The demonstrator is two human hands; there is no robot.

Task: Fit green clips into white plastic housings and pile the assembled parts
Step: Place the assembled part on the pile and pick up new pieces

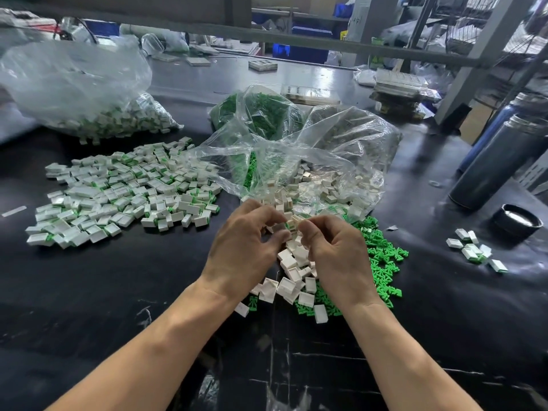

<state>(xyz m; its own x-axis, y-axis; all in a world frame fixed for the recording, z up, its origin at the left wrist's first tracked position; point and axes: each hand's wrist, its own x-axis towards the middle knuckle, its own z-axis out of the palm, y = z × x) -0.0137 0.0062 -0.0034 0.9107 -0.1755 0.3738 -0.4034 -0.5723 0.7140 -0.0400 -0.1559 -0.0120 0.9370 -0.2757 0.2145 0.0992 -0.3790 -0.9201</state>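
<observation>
My left hand [246, 247] and my right hand [335, 250] meet at the table's middle, fingertips pinching one white housing [292, 223] with a bit of green clip showing in it. Under the hands lie loose white housings [292, 280] and, to the right, loose green clips [382, 256]. A wide pile of assembled white-and-green parts [124, 191] spreads over the black table [118, 292] on the left.
An open clear bag of white housings [332, 173] lies just beyond my hands, a bag of green clips [258, 114] behind it, and a bag of assembled parts [89, 93] at far left. Two metal flasks [492, 164], a black lid [517, 222] and a few assembled parts [474, 250] sit at right.
</observation>
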